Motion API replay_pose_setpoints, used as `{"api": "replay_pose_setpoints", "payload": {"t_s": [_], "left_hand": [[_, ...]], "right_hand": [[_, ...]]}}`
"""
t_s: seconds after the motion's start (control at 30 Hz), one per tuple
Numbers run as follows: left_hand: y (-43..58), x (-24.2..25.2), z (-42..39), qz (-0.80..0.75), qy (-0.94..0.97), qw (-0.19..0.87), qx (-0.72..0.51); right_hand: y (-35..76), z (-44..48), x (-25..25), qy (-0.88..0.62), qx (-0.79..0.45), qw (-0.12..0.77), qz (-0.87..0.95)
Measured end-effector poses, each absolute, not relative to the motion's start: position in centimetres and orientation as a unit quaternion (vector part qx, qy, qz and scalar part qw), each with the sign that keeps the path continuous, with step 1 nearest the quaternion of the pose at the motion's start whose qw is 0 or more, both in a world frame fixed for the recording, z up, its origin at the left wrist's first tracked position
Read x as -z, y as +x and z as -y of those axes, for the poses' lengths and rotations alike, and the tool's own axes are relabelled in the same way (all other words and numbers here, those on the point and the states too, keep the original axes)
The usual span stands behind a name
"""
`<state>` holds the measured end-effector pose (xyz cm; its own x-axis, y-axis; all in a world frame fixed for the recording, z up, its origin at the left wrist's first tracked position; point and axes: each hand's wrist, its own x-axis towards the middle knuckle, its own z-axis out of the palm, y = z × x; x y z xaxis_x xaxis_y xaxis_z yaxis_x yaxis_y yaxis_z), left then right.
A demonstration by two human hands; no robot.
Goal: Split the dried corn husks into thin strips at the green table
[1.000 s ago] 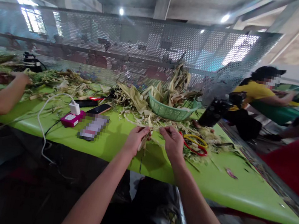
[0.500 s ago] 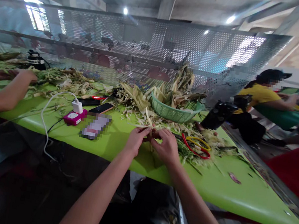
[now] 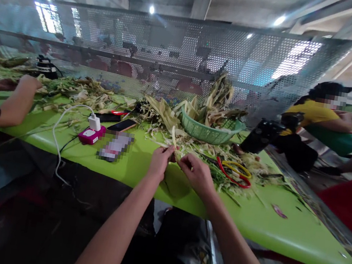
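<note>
Pinched in my left hand (image 3: 160, 162) is a pale strip of dry husk (image 3: 174, 137), its end sticking up past the fingers. My right hand (image 3: 195, 169) grips the lower part of the strip with thumb and fingertips, a little to the right. Both hands are above the near part of the green table (image 3: 139, 162). A green basket (image 3: 209, 133) full of dry husks (image 3: 216, 100) stands beyond them. Right of my right hand lie scissors with red and yellow handles (image 3: 234, 173) on loose shreds.
Left on the table are a pink power adapter (image 3: 91, 135) with a white plug and cable, and phones (image 3: 116, 146). A black object (image 3: 261, 136) stands right of the basket. A co-worker's arms (image 3: 19, 101) are at far left; a person in yellow (image 3: 315, 115) sits at right.
My right hand has drawn slightly away from my left, opening a gap with the strip showing between them. The view has shifted a little.
</note>
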<state>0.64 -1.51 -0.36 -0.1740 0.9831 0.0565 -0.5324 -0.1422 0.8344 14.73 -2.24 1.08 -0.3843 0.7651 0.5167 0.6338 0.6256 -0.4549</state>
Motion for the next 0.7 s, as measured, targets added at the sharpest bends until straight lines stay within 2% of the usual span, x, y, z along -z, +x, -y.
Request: {"api": "replay_pose_setpoints", "payload": {"t_s": [0.13, 0.2, 0.33, 0.43, 0.57, 0.7], "left_hand": [[0.4, 0.4, 1.4, -0.347, 0.287, 0.578, -0.681], [0.3, 0.5, 1.4, -0.344, 0.305, 0.588, -0.666], [0.5, 0.6, 1.7, -0.344, 0.36, 0.597, -0.629], [0.8, 0.7, 1.9, -0.321, 0.393, 0.608, -0.61], [1.0, 0.9, 1.8, -0.342, 0.389, 0.602, -0.608], [0.9, 1.1, 1.7, -0.369, 0.388, 0.585, -0.61]], "right_hand": [[15.0, 2.4, -1.3, -0.412, -0.107, 0.351, 0.834], [15.2, 2.3, -1.3, -0.408, -0.138, 0.375, 0.821], [15.5, 1.7, -1.2, -0.391, -0.311, 0.469, 0.728], [15.5, 1.2, -0.8, -0.36, -0.422, 0.487, 0.675], [15.4, 0.7, -0.3, -0.361, -0.399, 0.491, 0.685], [15.4, 0.9, -0.5, -0.398, -0.305, 0.493, 0.711]]}}
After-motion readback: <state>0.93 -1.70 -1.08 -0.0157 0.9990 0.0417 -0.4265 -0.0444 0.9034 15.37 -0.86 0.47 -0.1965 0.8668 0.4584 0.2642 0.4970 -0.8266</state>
